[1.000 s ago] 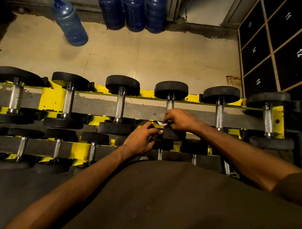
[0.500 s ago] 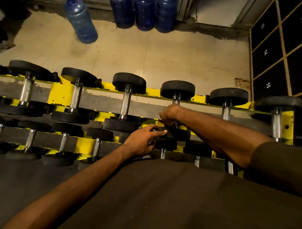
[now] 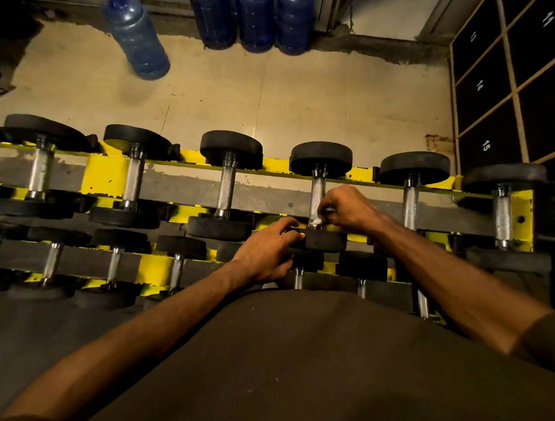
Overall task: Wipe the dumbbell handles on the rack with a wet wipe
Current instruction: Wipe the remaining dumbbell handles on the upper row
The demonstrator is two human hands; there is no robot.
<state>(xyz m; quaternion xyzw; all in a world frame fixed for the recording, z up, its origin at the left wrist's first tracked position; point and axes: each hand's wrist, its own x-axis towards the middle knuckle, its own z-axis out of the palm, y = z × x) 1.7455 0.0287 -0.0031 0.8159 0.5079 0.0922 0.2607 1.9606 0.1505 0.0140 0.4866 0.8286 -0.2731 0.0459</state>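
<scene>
Dumbbell [image 3: 320,160] gets a wipe [image 3: 316,222]

Dumbbell number four from the left, on the top row of the rack [image 3: 95,172], is the one being cleaned. The right hand [image 3: 348,208] pinches the small white wipe and holds it on the near end of the shiny handle [image 3: 317,193]. The left hand [image 3: 268,251] is spread, with its fingers [image 3: 291,230] lying on the near black weight [image 3: 327,241]. I think that is to stop the dumbbell from rolling.

How much is done? It is hard to say, since clean and dirty handles look the same. My guess is about half. Two more dumbbells sit to the right on this row, and a row of small ones waits below.

Four blue bottles [image 3: 253,19] stand on the floor [image 3: 234,95] behind the rack, one apart on the left. I can't tell if any hold water. Lockers [image 3: 483,115] with numbers are on the right. Their doors are shut, so what is inside is hidden.
</scene>
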